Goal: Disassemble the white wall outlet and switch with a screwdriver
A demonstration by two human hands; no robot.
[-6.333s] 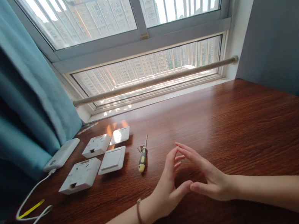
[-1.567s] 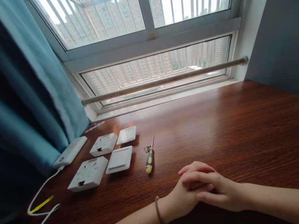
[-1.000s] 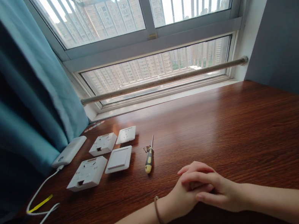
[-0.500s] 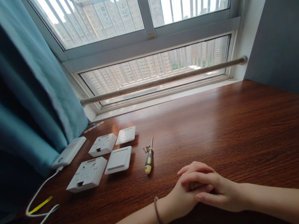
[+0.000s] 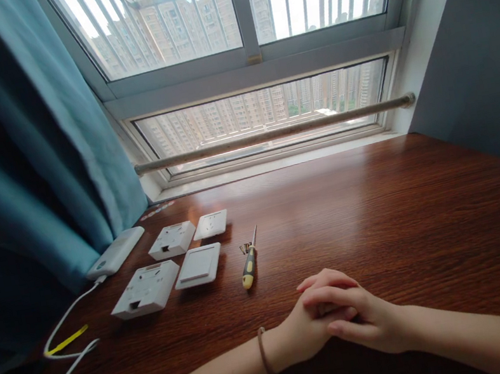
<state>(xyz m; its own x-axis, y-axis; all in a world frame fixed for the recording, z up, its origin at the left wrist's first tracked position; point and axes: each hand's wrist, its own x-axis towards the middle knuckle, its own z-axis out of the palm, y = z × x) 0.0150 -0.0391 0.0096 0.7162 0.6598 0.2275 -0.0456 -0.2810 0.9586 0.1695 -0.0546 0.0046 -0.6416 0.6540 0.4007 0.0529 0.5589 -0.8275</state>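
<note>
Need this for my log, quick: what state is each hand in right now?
Left hand: closed, clasped with the right hand; no object visible in it.
Right hand: closed, clasped with the left hand; no object visible in it.

1. Ahead, a grey-framed window, with metal bars and tall buildings outside.
2. Across the lower pane, a pale rail.
3. To the left, a blue curtain in deep, shadowed folds.
4. To the right, a plain grey wall.
5. Below, a reddish-brown, wood-grain surface, glossy with daylight near the sill.
</note>
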